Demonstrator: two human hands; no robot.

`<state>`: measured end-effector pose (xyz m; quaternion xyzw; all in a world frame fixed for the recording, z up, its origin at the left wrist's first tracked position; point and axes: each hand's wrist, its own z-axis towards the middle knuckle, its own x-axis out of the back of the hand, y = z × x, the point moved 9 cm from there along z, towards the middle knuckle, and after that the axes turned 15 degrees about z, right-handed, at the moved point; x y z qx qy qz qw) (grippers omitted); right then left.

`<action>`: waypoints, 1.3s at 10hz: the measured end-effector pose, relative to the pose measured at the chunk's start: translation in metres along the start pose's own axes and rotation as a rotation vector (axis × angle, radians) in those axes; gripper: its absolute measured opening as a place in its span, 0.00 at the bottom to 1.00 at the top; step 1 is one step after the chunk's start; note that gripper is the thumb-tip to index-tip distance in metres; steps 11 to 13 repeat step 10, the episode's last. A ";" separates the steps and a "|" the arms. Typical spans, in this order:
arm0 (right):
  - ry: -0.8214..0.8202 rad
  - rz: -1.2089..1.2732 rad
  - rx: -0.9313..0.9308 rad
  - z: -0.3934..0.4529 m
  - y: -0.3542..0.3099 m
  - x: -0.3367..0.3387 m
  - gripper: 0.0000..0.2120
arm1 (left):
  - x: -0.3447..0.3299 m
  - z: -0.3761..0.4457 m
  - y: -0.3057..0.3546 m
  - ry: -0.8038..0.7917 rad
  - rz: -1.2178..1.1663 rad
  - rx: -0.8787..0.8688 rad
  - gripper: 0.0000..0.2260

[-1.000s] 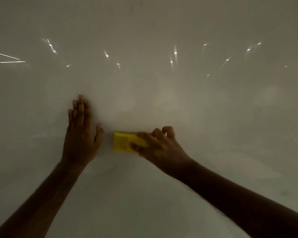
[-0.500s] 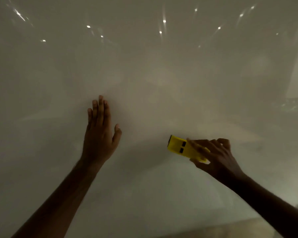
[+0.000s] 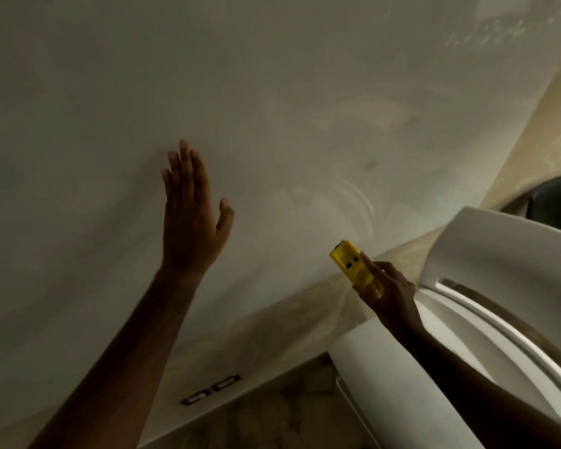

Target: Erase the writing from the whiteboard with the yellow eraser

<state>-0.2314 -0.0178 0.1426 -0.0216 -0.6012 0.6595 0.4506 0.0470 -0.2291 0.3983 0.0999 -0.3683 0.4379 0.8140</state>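
The whiteboard (image 3: 272,92) fills most of the view, dim and glossy, with only faint smudges and one small dark mark to the right of centre. My left hand (image 3: 193,218) is flat with fingers together, palm at the board near its middle. My right hand (image 3: 391,293) grips the yellow eraser (image 3: 353,265) by its lower end. The eraser points up and left near the board's lower right edge; I cannot tell whether it touches the board.
A white rounded appliance or seat (image 3: 486,286) stands at the lower right, close beside my right arm. Below the board runs a beige wall strip (image 3: 289,332) with a dark double socket plate (image 3: 209,390). A dark object (image 3: 554,196) sits at the far right.
My right hand has carried the eraser from beside my left hand down and to the right, toward the board's lower edge. The view has dropped, revealing the wall and white object.
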 end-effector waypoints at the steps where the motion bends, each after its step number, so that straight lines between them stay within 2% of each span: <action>1: -0.010 -0.010 -0.144 -0.028 0.053 -0.004 0.38 | -0.015 -0.009 0.017 -0.036 -0.011 -0.030 0.37; 2: -0.074 -0.072 -0.360 -0.074 0.130 -0.014 0.35 | -0.030 -0.018 0.033 -0.071 -0.013 -0.056 0.38; 4: -0.212 -0.135 -0.577 -0.151 0.210 -0.037 0.34 | -0.043 -0.025 0.047 -0.107 0.003 -0.091 0.37; 5: -0.264 -0.140 -0.623 -0.164 0.221 -0.049 0.33 | -0.046 -0.028 0.048 -0.127 0.014 -0.103 0.37; 8: -0.390 -0.195 -0.670 -0.171 0.223 -0.079 0.33 | -0.049 -0.041 0.044 -0.172 0.026 -0.113 0.37; 10: -0.398 -0.294 -0.597 -0.178 0.233 -0.088 0.38 | -0.046 -0.052 0.028 -0.166 0.037 -0.117 0.36; 13: -0.398 -0.294 -0.597 -0.178 0.233 -0.088 0.38 | -0.046 -0.052 0.028 -0.166 0.037 -0.117 0.36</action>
